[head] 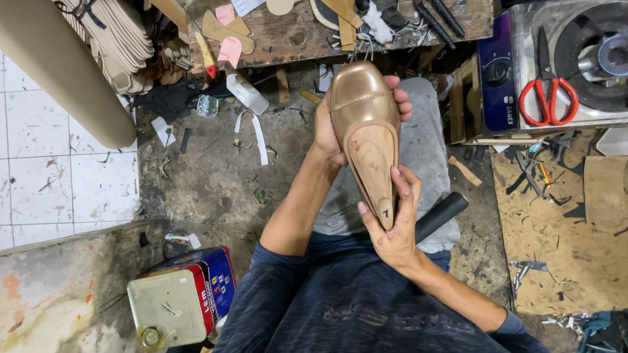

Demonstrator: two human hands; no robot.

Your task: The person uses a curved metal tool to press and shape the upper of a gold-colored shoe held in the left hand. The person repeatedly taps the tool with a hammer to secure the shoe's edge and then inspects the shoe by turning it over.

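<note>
A person sits over a littered workshop floor (216,176) and holds a tan, glossy shoe upper stretched on a wooden last (366,131) above the lap. The shoe's long axis runs near to far, with the rounded toe pointing away from the person and the bare wooden heel end toward the body.

The left hand (330,127) wraps around the far half from the left side, its fingers curling over the toe and showing on the right edge, so it is closed firmly on the shoe. The right hand (392,219) comes up from below at the near end. Its thumb and fingers pinch the heel part of the last, with the fingertips pressed on the wood, and this hand is the nearer one to the heel.

A black cylindrical handle (441,216) lies on the lap just right of the right hand. A red-handled pair of scissors (548,88) rests on a metal stove (523,39) at the far right. A square tin can (180,301) stands at the near left, well apart from both hands.
</note>
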